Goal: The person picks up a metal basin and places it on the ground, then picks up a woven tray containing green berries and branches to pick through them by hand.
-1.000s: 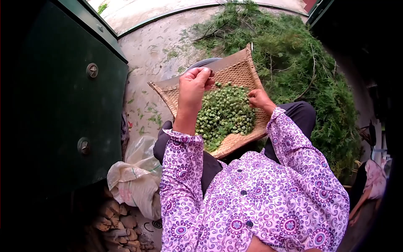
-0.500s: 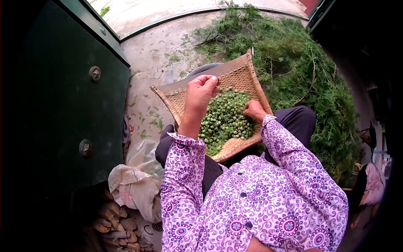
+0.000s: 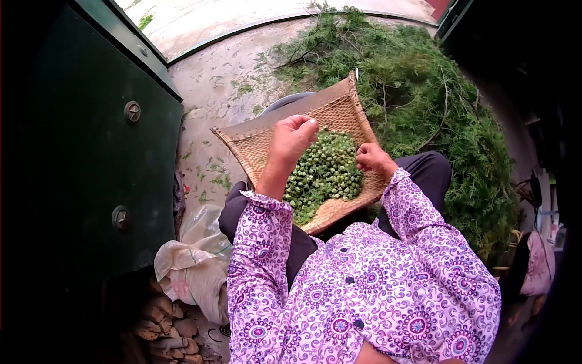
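A woven basket tray rests on my lap, holding a heap of small round green cones with bits of green leaf among them. My left hand is raised over the left part of the heap, thumb and fingers pinched together; whatever may be between them is too small to make out. At the right edge of the heap my right hand has its fingers curled closed, and their tips are partly hidden, so I cannot tell what they hold.
Cut green branches spread over the floor at the right. A grey basin rim shows behind the tray. A pale sack and chopped wood lie at the lower left, beside a dark green door.
My right hand has turned and shifted slightly right, off the cones towards the tray's right side. My left hand stays raised in a pinch. The whole view has shifted a little.
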{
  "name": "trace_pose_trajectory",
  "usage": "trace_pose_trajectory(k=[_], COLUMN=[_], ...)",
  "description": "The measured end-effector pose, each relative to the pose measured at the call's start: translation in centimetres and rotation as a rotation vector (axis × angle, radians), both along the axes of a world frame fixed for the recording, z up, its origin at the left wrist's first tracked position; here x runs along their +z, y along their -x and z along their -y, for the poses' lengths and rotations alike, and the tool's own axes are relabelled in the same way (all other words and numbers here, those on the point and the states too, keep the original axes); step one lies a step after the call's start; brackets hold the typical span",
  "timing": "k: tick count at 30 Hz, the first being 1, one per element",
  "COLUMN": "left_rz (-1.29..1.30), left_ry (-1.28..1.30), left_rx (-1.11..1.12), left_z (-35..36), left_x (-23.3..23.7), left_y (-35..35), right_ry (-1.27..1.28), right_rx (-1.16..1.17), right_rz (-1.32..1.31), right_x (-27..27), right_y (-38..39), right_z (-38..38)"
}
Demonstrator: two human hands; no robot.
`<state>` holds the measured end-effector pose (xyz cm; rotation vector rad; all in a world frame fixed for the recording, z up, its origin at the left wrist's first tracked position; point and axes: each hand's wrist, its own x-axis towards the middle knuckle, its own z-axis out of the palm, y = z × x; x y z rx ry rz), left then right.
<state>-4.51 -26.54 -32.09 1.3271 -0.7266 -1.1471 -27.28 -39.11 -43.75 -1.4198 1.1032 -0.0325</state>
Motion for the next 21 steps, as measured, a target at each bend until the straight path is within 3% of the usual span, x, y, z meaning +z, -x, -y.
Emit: trace_pose_trajectory(k=[6,8,10,12,18,21], left_rz=[-0.012,0.022,0.019,-0.001,-0.007,0.03], left_ry=[0.003,0.01,0.025,0.019,0.038,0.038], left_rx=[-0.002,-0.011,-0.012,-0.017,-0.01,-0.006], left_z=[-0.2,-0.2,-0.3,-0.3,-0.2,-0.1], left_x=[-0.3,-0.3,-0.2,0.1,0.5,0.5], left_y=[-0.2,-0.1,-0.3,-0.3,-0.2,-0.2], right_ry=[0.156,0.574,0.564,0.633,0.605,0.688], right_rx=[-0.071,0.17,0.159,0.299,0.295,0.333], right_rz=[-0.051,-0.277,-0.324,-0.356,-0.374,-0.279], right_x=[-4.0,-5.7,-5.7,-6.2,-7.8,-7.5], right_y=[-0.8,-1.1,-1.5,-1.8,-2.0,-1.4], right_z=[0.5,1.0,1.0,0.9,1.0,1.1])
